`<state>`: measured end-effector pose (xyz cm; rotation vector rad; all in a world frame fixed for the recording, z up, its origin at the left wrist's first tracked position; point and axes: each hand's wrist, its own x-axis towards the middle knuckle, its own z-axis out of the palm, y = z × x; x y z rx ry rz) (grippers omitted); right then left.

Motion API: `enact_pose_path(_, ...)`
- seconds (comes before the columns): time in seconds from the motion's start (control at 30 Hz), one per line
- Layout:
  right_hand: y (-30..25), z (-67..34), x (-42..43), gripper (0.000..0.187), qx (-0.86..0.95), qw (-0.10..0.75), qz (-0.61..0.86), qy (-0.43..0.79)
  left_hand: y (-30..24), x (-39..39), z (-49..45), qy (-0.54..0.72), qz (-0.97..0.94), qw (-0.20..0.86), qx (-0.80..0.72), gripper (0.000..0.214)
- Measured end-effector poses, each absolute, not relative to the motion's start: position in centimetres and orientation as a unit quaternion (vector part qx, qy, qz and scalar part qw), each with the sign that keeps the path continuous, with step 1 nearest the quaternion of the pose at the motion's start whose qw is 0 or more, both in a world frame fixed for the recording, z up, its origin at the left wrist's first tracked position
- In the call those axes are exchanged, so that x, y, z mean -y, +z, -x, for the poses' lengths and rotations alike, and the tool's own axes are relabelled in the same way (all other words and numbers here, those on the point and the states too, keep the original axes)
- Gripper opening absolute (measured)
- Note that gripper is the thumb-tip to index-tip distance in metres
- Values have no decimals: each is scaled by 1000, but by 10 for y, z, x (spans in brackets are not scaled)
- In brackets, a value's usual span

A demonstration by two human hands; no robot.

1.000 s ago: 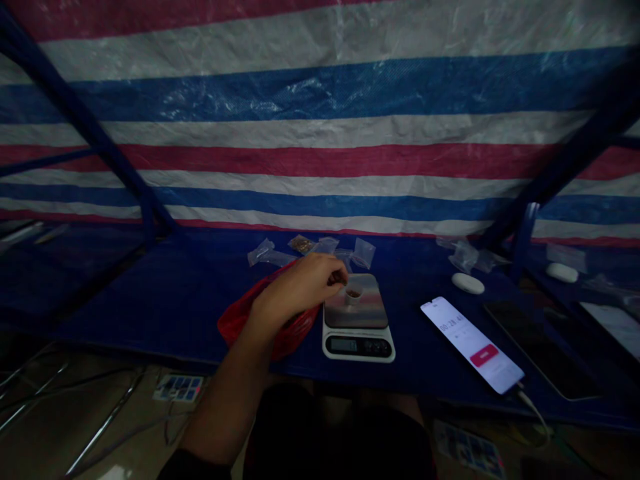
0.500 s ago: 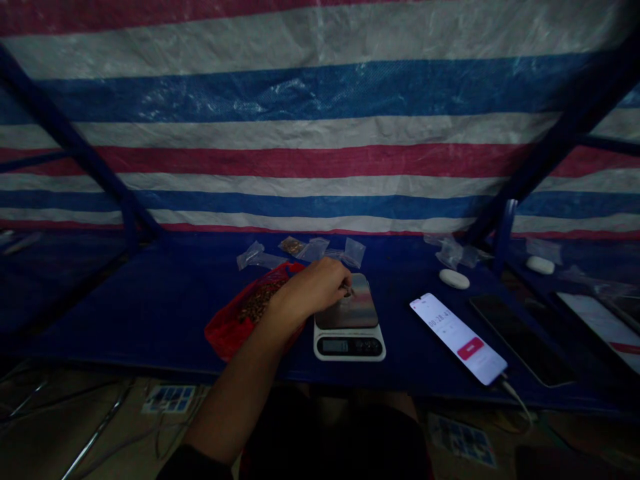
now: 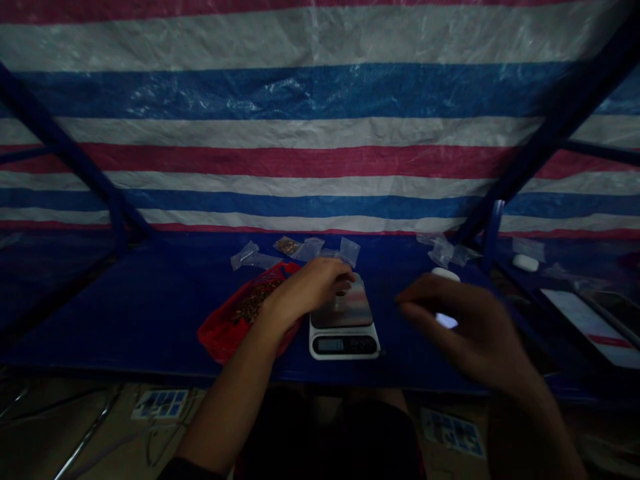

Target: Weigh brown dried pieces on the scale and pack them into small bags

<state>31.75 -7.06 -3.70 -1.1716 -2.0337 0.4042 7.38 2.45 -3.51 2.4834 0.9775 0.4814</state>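
Note:
My left hand [image 3: 313, 288] reaches over the steel platform of a small digital scale [image 3: 345, 344]. Its fingers are curled and pinched at a small pale cup [image 3: 343, 293] on the platform; what they pinch is hidden. Left of the scale, under my wrist, lies an open red bag [image 3: 220, 333] with brown beans [image 3: 253, 303] in it. My right hand [image 3: 465, 327] hovers blurred to the right of the scale, fingers stretched out toward it and holding nothing. It covers most of a lit phone [image 3: 445, 321] lying on the blue table [image 3: 150, 313].
Several small clear plastic bags [image 3: 300, 248] lie behind the scale, more [image 3: 443, 250] at the back right. A white oval case [image 3: 445, 272] sits near them. Another phone [image 3: 590, 327] lies at the far right. Blue frame bars [image 3: 75, 157] slant up both sides before a striped tarp [image 3: 320, 93].
My right hand has come into view from the lower right and now covers the lit phone. My left hand stays pinched at the cup on the scale. The view has shifted slightly right.

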Motion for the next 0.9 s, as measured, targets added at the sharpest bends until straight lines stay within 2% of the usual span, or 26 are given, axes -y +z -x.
enact_pose_path(0.13, -83, -319, 80, 25, 806, 219, 496, 235, -35, -18, -64, 216, -882, 222, -356, 26)
enact_pose_path(0.23, -112, -321, 93, 34, 787, 195, 509, 289, -36, -12, -55, 245, -867, 245, -358, 26)
enact_pose_path(0.4, -131, -329, 106, 14, 766, 222, 503, 333, -42, -1, -37, 265, -848, 239, -392, 25)
enact_pose_path(0.6, -141, -344, 98, 14, 759, 267, 530, 268, -52, 9, 12, 184, -826, 204, -492, 26)
enact_pose_path(0.77, -110, -326, 66, 14, 778, 298, 504, 228, -65, 14, 46, 74, -780, 198, -589, 18)
enact_pose_path(0.9, -81, -295, 28, 14, 786, 337, 442, 270, -72, 16, 46, 38, -787, 198, -583, 22)
